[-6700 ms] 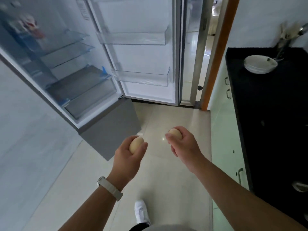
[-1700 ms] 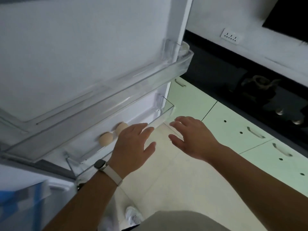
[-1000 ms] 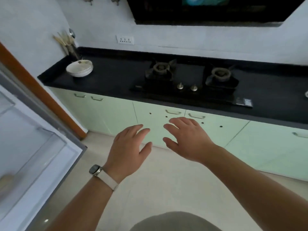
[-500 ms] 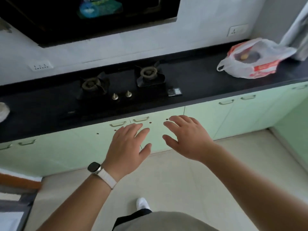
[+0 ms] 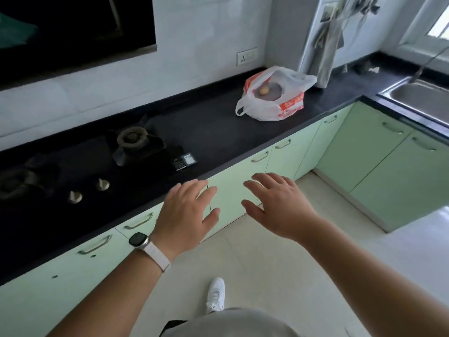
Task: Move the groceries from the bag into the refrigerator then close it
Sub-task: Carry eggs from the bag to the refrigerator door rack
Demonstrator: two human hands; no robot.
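Observation:
A white and orange plastic bag (image 5: 286,105) sits open on the black counter (image 5: 213,132) near the back wall. One tan egg (image 5: 264,90) shows inside its mouth. My left hand (image 5: 185,215) and my right hand (image 5: 279,205) hover palm down in front of the counter edge, fingers spread, holding nothing. Both are well short of the bag, below and to its left. The refrigerator is out of view.
A gas hob (image 5: 131,142) with two knobs (image 5: 88,190) fills the counter's left part. Green cabinets (image 5: 286,154) run under it and turn a corner toward a steel sink (image 5: 418,98) at the right. A cloth (image 5: 325,52) hangs behind the bag.
The eggs I carried now lie in the fridge door shelf, and both hands are empty. My view has swung right along the counter, bringing the bag closer and the sink into sight.

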